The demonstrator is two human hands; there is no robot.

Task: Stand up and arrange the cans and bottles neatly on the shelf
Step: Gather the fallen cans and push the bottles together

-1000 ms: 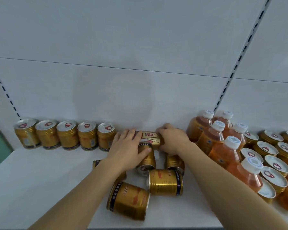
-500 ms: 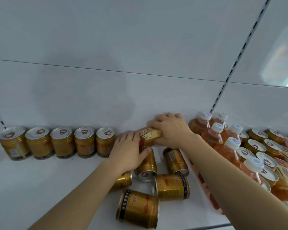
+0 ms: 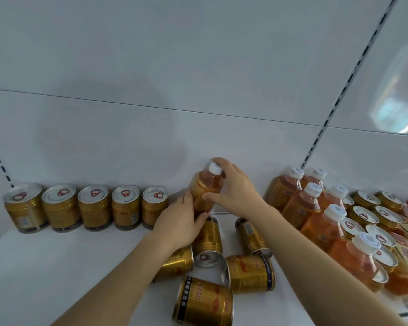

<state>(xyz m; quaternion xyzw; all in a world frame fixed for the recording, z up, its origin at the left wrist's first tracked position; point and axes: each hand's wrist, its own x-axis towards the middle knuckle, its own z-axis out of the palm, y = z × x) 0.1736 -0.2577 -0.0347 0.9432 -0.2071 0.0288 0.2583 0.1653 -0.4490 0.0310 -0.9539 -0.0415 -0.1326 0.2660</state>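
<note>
An orange drink bottle with a white cap stands nearly upright against the shelf's back wall. My right hand grips its neck and shoulder, and my left hand wraps its lower body. Just left of it, several gold cans stand in a row along the wall. Below my hands several gold cans lie on their sides in a loose heap. More orange bottles stand upright at the right.
The white shelf has bare surface at the front left. Upright gold cans crowd the far right behind the bottles. A slotted upright rail runs up the back wall.
The bottle lay on its side between my hands; both hands have tipped it up to near vertical, cap on top. The camera has shifted slightly.
</note>
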